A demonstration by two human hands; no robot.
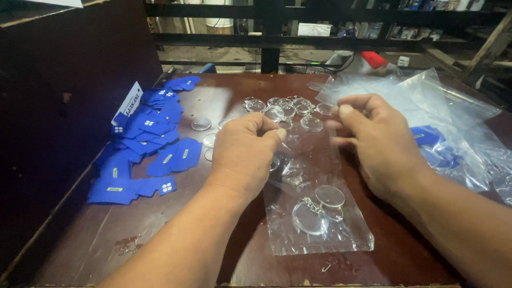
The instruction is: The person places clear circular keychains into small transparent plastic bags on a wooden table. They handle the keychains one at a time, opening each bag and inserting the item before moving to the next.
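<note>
Here both hands (242, 152) (373, 141) pinch clear bag (320, 234) top; fingertips blurred, grip unclear.

From my remote seat: a dark reddish-brown wooden counter (224, 96), worn and glossy under overhead light, fills the frame. At nine o'clock a dark maroon wall panel (69, 69) rises beside it. At twelve o'clock black metal rails (272, 37) cross before a dim concrete floor (224, 53), with cluttered shelving (426, 21) toward one o'clock and a wooden beam (488, 50) slanting at two.
</note>
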